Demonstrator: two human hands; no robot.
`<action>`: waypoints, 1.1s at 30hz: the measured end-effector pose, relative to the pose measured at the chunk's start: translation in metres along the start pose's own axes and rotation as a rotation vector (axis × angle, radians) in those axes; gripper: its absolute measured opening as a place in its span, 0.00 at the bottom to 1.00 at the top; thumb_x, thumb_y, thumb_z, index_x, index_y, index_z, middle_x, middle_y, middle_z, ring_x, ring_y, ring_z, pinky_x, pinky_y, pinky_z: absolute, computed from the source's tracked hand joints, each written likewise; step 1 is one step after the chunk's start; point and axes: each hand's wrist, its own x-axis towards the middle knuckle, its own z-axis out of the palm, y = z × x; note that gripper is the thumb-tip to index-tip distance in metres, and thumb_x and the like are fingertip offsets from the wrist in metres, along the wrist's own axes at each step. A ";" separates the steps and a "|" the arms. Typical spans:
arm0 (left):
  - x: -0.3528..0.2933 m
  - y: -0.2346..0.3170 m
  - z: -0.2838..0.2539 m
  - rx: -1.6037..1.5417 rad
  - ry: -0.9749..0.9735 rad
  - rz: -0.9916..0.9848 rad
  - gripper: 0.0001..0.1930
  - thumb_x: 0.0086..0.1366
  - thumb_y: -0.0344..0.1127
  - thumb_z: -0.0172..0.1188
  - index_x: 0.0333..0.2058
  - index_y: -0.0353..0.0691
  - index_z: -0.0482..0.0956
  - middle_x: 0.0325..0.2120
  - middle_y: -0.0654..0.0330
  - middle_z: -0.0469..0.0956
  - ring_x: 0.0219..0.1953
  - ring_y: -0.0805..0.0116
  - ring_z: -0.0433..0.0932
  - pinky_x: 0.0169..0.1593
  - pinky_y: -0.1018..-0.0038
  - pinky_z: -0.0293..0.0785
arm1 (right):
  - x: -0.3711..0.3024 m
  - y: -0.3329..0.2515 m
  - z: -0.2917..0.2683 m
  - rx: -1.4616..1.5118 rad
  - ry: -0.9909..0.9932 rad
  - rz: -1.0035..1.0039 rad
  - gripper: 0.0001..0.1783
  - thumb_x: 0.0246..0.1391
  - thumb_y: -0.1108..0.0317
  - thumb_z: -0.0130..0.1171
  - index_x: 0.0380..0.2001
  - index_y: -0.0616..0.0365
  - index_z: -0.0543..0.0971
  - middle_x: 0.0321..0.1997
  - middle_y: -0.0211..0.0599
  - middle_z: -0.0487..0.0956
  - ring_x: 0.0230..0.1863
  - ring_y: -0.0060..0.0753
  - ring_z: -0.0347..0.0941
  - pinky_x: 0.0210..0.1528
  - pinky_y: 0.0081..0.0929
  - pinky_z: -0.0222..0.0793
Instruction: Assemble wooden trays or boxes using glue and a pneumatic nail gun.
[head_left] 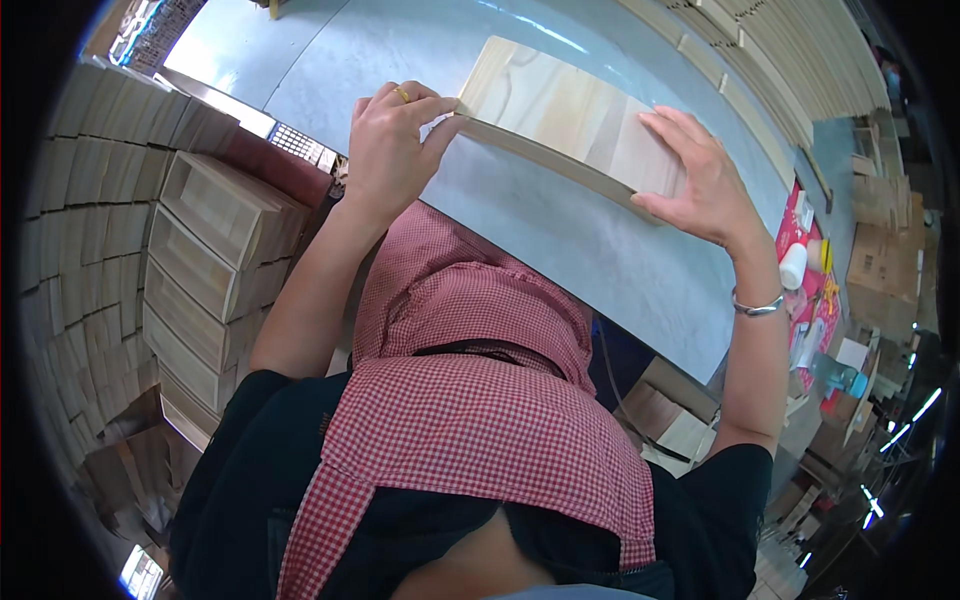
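Note:
A pale, wood-grained piece (570, 105), like a flat rectangular box, lies at a slant over the blue-grey tabletop (520, 210). Its broad face is turned up and its narrow near side is in shadow. My left hand (392, 140), with a ring on one finger, pinches its left near corner between thumb and fingers. At its right end my right hand (700, 180) grips it, thumb on the near edge and fingers spread over the broad face. The underside of the wooden piece is hidden.
Open wooden boxes (205, 210) are stacked at my left, beside a tall wall of stacked wooden pieces (85, 190). Long pale boards (750, 60) lie along the far right. Past my right forearm are a white bottle (793, 265) and a clear bottle (840, 375); cardboard boxes (885, 250) stand beyond.

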 end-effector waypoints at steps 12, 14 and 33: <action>-0.001 -0.004 0.001 0.085 0.036 0.097 0.07 0.59 0.34 0.68 0.36 0.41 0.88 0.32 0.65 0.80 0.35 0.68 0.73 0.47 0.70 0.65 | 0.002 -0.003 0.011 -0.068 0.014 -0.012 0.45 0.37 0.59 0.74 0.62 0.56 0.72 0.65 0.41 0.71 0.61 0.44 0.70 0.67 0.36 0.63; 0.001 -0.004 0.003 0.077 0.048 0.136 0.07 0.59 0.34 0.68 0.36 0.41 0.88 0.32 0.65 0.80 0.35 0.68 0.73 0.47 0.71 0.65 | 0.001 -0.001 0.010 -0.068 0.015 0.011 0.44 0.38 0.59 0.74 0.62 0.56 0.72 0.65 0.41 0.72 0.60 0.43 0.71 0.67 0.36 0.63; 0.013 0.016 -0.011 -0.063 -0.126 -0.091 0.10 0.58 0.30 0.67 0.36 0.29 0.86 0.28 0.58 0.81 0.30 0.67 0.76 0.37 0.71 0.72 | -0.102 -0.008 0.058 0.226 0.537 0.461 0.02 0.52 0.78 0.63 0.30 0.65 0.82 0.24 0.32 0.77 0.22 0.25 0.64 0.27 0.23 0.62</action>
